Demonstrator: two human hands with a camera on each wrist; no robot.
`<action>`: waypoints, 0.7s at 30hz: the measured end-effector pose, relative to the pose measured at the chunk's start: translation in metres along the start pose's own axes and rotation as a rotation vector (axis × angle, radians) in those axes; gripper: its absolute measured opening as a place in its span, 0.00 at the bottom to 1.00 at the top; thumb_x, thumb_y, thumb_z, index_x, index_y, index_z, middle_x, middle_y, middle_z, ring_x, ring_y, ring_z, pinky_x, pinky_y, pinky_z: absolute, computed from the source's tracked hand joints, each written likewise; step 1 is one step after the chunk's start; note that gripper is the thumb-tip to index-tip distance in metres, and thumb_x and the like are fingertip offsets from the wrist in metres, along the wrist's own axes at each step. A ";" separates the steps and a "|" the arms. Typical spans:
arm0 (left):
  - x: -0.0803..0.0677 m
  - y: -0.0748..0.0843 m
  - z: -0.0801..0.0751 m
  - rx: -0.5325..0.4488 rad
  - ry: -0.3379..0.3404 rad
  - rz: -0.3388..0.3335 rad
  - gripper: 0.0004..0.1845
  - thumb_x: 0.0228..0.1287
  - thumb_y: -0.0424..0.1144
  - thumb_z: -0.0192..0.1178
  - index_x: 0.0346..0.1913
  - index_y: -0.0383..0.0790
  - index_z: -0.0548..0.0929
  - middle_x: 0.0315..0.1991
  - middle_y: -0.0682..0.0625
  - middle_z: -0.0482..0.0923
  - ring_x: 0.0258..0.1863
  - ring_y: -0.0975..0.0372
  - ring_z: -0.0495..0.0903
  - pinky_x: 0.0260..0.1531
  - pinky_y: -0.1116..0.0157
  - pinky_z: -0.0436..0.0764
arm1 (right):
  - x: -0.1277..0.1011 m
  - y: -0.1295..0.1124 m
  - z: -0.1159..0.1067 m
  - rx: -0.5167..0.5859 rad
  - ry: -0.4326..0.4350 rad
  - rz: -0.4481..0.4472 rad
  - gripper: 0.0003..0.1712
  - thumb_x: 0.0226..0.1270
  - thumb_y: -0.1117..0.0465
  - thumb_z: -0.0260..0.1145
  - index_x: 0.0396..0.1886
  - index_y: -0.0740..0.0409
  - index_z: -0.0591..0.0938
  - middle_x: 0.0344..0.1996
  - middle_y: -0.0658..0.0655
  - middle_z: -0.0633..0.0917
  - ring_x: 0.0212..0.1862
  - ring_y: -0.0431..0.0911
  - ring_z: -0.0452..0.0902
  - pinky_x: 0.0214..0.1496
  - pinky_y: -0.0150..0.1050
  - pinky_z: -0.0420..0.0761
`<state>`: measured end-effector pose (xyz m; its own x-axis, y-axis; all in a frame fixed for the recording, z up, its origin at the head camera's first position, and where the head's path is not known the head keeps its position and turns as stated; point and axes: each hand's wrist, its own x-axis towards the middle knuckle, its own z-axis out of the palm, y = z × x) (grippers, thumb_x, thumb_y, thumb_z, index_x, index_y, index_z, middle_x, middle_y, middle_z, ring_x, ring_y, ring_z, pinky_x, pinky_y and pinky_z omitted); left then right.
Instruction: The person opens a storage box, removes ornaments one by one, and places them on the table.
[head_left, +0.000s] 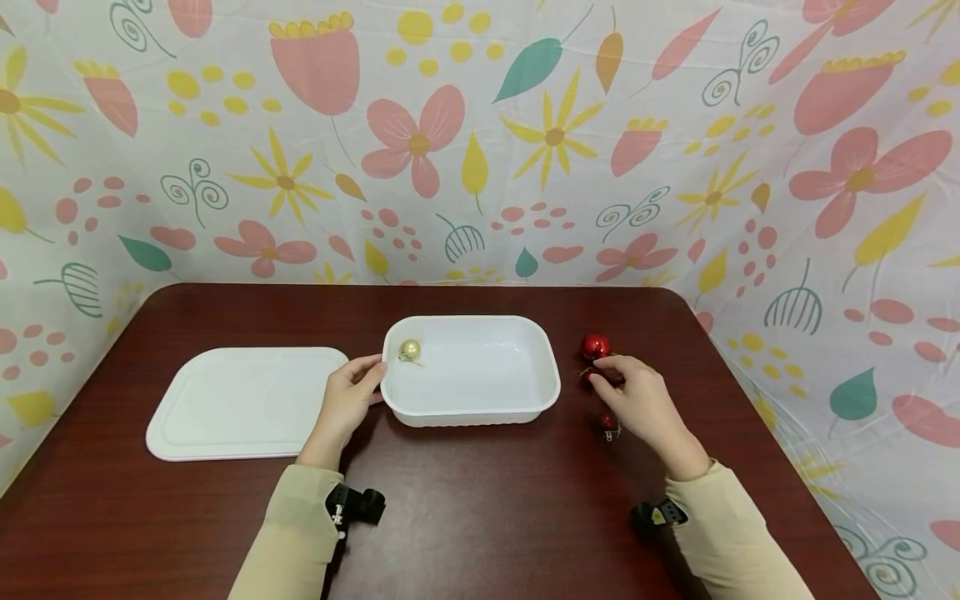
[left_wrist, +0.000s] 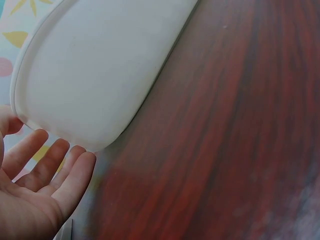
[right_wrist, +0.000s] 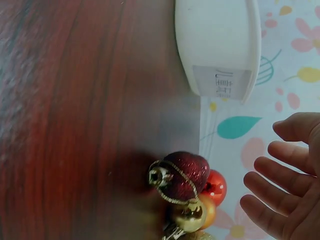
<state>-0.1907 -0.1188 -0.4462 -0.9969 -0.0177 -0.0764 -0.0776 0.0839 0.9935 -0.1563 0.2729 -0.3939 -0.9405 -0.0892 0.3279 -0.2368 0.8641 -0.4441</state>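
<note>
A white plastic box [head_left: 471,417] stands on the table with one small gold Christmas ball [head_left: 410,350] inside, near its back left corner. My left hand [head_left: 348,400] holds the box by its left end; in the left wrist view the thumb is at the rim and the fingers lie along the end wall. On the right, my right hand [head_left: 643,398] is over a group of Christmas balls, thumb and fingers apart. A shiny red ball [head_left: 596,347] lies behind its fingertips and a smaller red one [head_left: 607,422] below. The right wrist view shows a dark red glitter ornament [right_wrist: 186,175] and a gold ball [right_wrist: 191,215].
A white lid [head_left: 240,404] lies flat left of the box, beside my left forearm. On the box's right end is a printed label [right_wrist: 222,82]. The dark wooden table [head_left: 480,517] ends against a flower-patterned cloth [head_left: 465,233].
</note>
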 end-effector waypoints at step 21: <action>0.001 0.000 0.000 -0.006 -0.003 -0.007 0.20 0.71 0.39 0.52 0.60 0.32 0.74 0.57 0.34 0.75 0.54 0.48 0.76 0.39 0.70 0.85 | 0.011 -0.027 0.002 0.037 -0.018 -0.037 0.13 0.62 0.62 0.65 0.45 0.63 0.83 0.41 0.63 0.84 0.39 0.52 0.81 0.42 0.49 0.82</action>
<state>-0.1913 -0.1192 -0.4463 -0.9964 -0.0150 -0.0833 -0.0842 0.0779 0.9934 -0.1610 0.2478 -0.3801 -0.9351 -0.1305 0.3295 -0.2805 0.8410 -0.4627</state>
